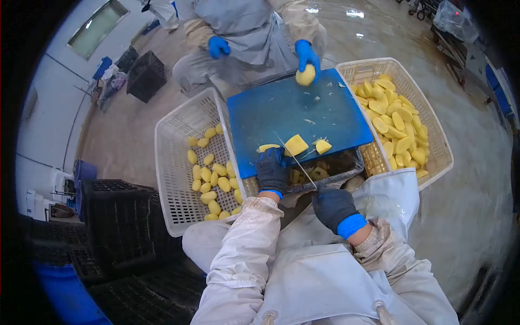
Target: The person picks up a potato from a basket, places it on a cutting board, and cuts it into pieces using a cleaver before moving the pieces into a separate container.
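Right hand (333, 206) closed around the knife (298, 163), out past the near edge of the blue cutting board (287, 111), blade slanting back over that edge. Left hand (272, 170) at the board's near-left part, curled down against a potato piece (268, 147); firm grip or light touch, cannot tell. Near the board's front edge, beside the blade, a potato block (296, 145), and right of that a smaller chunk (323, 146). Left of the board, a crate (170, 179) of whole potatoes (223, 184); right of the board, another crate (437, 142) heaped with cut pieces (401, 124). At the board's far side, a co-worker's hand (306, 54) with a potato (305, 76). Probably midway through cutting potatoes up. For the next move, best to steady the potato, keep bare of the blade's path, and press straight down.
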Action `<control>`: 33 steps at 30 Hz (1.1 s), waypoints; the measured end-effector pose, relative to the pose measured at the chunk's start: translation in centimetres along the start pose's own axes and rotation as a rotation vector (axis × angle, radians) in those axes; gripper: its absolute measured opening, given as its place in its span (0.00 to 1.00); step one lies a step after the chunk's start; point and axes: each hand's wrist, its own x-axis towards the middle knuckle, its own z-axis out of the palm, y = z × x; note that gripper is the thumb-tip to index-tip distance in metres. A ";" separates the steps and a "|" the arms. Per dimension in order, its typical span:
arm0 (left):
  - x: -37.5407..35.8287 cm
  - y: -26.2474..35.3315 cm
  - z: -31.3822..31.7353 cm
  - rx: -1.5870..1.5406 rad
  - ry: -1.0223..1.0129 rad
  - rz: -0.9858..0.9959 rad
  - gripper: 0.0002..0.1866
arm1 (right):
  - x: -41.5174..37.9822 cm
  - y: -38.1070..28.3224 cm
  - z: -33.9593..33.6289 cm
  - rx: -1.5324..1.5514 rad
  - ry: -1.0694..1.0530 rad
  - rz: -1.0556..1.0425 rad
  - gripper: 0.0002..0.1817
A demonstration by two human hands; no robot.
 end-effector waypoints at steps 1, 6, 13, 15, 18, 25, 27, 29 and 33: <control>0.1 0.0 0.1 0.006 -0.019 -0.010 0.13 | 0.1 0.0 0.2 -0.055 0.037 -0.034 0.13; 0.6 0.2 -0.1 0.076 -0.030 0.011 0.12 | 0.2 0.7 0.2 0.011 0.042 -0.008 0.13; 2.0 1.6 -0.5 0.141 -0.005 0.118 0.27 | -3.0 2.7 -1.0 0.353 0.156 0.226 0.15; 2.8 2.2 0.1 0.219 0.023 0.226 0.31 | -3.4 4.3 0.0 0.440 0.151 0.277 0.15; 4.6 3.6 0.5 0.201 -0.076 0.196 0.35 | -3.3 6.1 1.9 0.573 0.177 0.321 0.15; 6.7 3.3 1.4 0.089 -0.539 0.036 0.26 | -2.9 7.2 3.0 0.665 0.109 0.358 0.17; 6.7 2.1 2.3 0.010 -0.525 -0.050 0.22 | -2.9 7.3 2.8 0.661 0.099 0.347 0.17; 6.6 0.7 3.3 -0.075 -0.418 -0.278 0.18 | -2.9 7.2 2.9 0.656 0.087 0.335 0.18; 5.6 0.6 3.5 -0.071 -0.372 -0.349 0.15 | -2.8 7.4 4.1 0.688 0.112 0.234 0.13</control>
